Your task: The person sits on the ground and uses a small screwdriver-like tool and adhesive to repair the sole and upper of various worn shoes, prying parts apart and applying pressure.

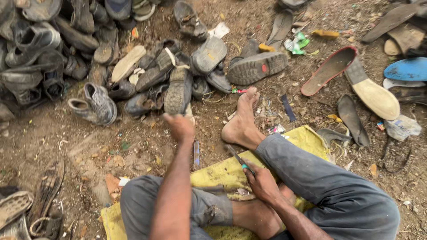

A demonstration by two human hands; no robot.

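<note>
**Grabbing a worn shoe off the pile**

The left hand (179, 126) is reaching out over the dirt and closing its fingers around the heel end of a dark, worn shoe (178, 90), which is lying sole-up at the near edge of the shoe heap (53, 53). Judging by the look, it's light but floppy: a stiff-ish rubber sole, a soft collapsed upper, and dusty, so probably not slippery. The heel or mid-sole seems the sensible place to grip, since the upper would just fold. The right hand (260, 182) is sitting low by the yellow mat (307, 138), pinching a thin tool with a teal handle (240, 160) between fingers and thumb.
</note>
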